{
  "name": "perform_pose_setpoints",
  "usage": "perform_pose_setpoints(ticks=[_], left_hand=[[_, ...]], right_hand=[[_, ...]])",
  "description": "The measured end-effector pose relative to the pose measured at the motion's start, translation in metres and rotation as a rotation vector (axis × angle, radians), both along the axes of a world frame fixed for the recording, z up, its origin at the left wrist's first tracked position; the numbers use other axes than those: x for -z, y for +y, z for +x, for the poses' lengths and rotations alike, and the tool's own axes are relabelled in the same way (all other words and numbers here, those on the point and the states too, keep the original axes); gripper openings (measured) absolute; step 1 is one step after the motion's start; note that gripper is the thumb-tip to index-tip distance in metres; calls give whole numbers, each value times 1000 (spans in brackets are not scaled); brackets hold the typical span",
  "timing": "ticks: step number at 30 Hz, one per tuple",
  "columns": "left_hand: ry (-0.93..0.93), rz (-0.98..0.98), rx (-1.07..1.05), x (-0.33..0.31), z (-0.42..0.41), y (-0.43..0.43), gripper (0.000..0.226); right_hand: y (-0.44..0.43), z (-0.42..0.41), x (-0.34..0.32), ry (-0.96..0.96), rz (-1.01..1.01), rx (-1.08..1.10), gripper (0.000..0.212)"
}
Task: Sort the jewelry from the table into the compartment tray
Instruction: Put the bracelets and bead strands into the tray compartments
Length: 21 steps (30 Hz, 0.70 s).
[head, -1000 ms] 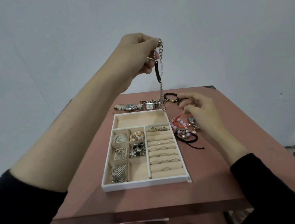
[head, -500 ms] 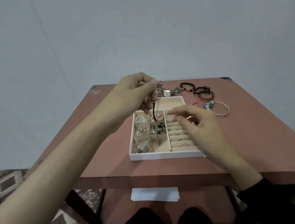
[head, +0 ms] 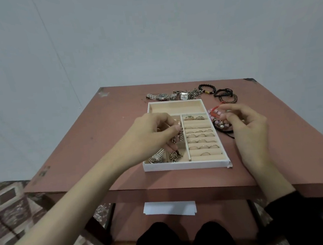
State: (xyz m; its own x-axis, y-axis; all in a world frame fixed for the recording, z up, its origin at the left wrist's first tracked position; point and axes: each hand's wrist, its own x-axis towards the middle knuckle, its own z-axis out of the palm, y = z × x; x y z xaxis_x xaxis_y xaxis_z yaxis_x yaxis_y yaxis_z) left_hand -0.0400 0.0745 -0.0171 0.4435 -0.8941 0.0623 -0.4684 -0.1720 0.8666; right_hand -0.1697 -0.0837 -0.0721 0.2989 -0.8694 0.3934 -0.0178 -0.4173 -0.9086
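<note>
Tabletop (head: 100,142): chain (head: 178,139), pinched by left hand (head: 154,134), lowered into tray (head: 185,165); right hand (head: 248,129) pinches beads (head: 215,114).

We record the left hand (head: 154,134) and the right hand (head: 248,133), both bare. Behind the right grip the right forearm (head: 265,174) runs bare past the wrist, then a black sleeve (head: 299,214) begins, its cuff edge soft and slightly uneven. Behind the left grip the left forearm (head: 85,196) is uncovered as far as we see. Below both grips we note two knees (head: 158,238) in black fabric.
</note>
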Motion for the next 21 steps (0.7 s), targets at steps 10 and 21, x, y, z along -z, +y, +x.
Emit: perform_pose_setpoints(ticks=[10,21], left_hand=[[-221,218,99,7,3,-4,14],[-575,221,29,16,6,-12,20]], right_hand=[[2,0,-1,77,-86,9,24],[6,2,1,139,-151,5,23]])
